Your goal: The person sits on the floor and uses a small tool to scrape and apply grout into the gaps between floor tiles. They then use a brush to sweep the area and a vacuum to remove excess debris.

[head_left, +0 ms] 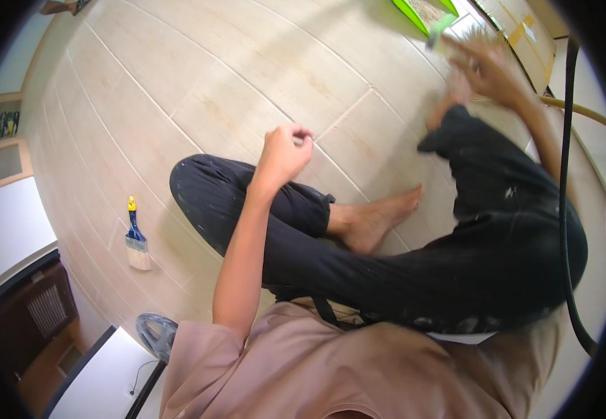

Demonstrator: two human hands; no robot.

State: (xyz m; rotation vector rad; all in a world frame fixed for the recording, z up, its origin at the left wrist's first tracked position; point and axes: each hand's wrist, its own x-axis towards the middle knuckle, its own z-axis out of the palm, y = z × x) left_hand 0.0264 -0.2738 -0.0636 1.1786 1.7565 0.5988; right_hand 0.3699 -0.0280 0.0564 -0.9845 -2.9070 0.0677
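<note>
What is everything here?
paintbrush: one, blue-yellow, floor at left
dustpan: one, green, top right
debris: one heap, greyish, in dustpan
bristles: one bunch, tan, upper right
cardboard box: one, tan, upper right
rod: one, tan, right
cable: one, black, right
slotted disc: one, grey, lower left
panels: several, white, left edge
floor tiles: many, beige, throughout
shirt: one, brown, bottom
trousers: one pair, black, centre
feet: two, bare, centre-right
left hand: one, bare, centre
right hand: one, bare, upper right, blurred
</note>
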